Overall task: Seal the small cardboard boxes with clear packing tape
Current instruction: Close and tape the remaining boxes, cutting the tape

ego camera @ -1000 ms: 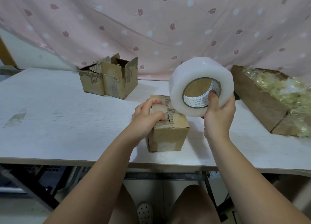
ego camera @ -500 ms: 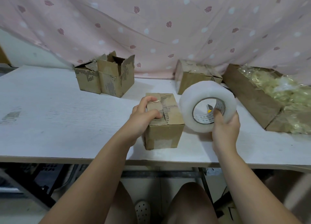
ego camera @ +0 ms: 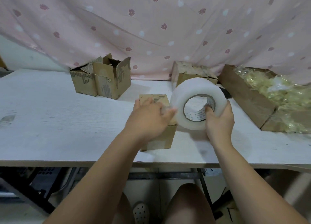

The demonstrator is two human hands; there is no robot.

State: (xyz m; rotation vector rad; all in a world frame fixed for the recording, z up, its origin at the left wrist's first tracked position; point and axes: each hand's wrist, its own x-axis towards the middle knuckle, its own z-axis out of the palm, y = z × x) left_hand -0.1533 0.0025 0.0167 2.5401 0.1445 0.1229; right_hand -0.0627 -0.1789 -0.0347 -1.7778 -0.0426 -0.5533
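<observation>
A small cardboard box [ego camera: 161,139] stands near the front edge of the white table [ego camera: 50,122]. My left hand [ego camera: 148,117] lies flat on the box's top, fingers stretched right toward the tape roll; the fingertips are blurred. A big roll of clear packing tape [ego camera: 185,92] is held upright right beside the box, touching or almost touching its right side. My right hand [ego camera: 218,122] grips the roll from below, thumb inside the cardboard core. Any tape strip between roll and box is too faint to make out.
Two open boxes [ego camera: 101,82] with raised flaps stand at the back left. Another small box [ego camera: 188,72] sits behind the roll by the pink curtain [ego camera: 151,30]. A long carton of clear plastic bags [ego camera: 244,97] fills the right side.
My right hand brought the roll down from above the box to its right side. My left hand went from pinching at the box top to lying flat, sliding right toward the roll.
</observation>
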